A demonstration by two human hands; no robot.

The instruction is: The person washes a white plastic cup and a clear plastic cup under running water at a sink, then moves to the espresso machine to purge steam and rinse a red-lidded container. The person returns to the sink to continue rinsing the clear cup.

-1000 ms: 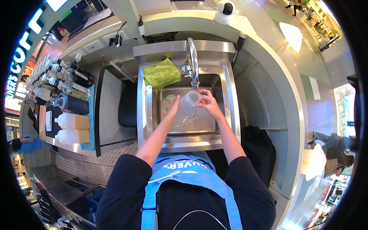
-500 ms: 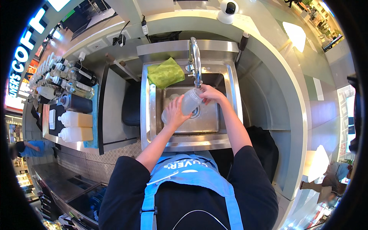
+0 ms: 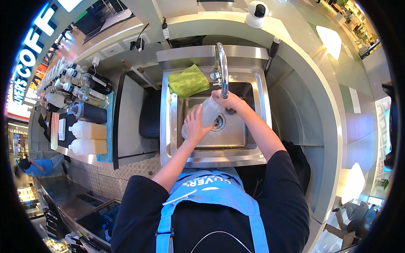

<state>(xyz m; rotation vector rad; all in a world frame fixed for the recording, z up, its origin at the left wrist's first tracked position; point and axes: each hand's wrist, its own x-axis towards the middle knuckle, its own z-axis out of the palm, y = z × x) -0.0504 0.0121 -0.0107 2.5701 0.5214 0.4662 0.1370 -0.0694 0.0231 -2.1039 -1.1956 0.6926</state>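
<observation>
A translucent plastic bottle [image 3: 212,110] lies tilted across the sink basin, its mouth up toward the faucet [image 3: 224,63]. My left hand [image 3: 195,127] wraps round its body, hiding the middle; the base shows past the wrist side. At the mouth, my right hand [image 3: 233,102] has its fingers curled against the rim, partly covered by the spout. Whether any fingertips reach inside cannot be made out. Beneath the bottle is the steel sink [image 3: 263,126] with a round drain [image 3: 218,123]. No stream of water is discernible.
A crumpled green cloth [image 3: 188,81] lies on the sink's back left corner. To the left, a counter holds several pump bottles [image 3: 80,86] and two squat jugs [image 3: 89,146]. A curved partition [image 3: 333,126] wraps round the right side, with a white camera [image 3: 256,14] on its top.
My right hand has shifted up and over the bottle's mouth, its fingers now curling at the rim under the spout. My left hand keeps its hold. The whole view has moved slightly.
</observation>
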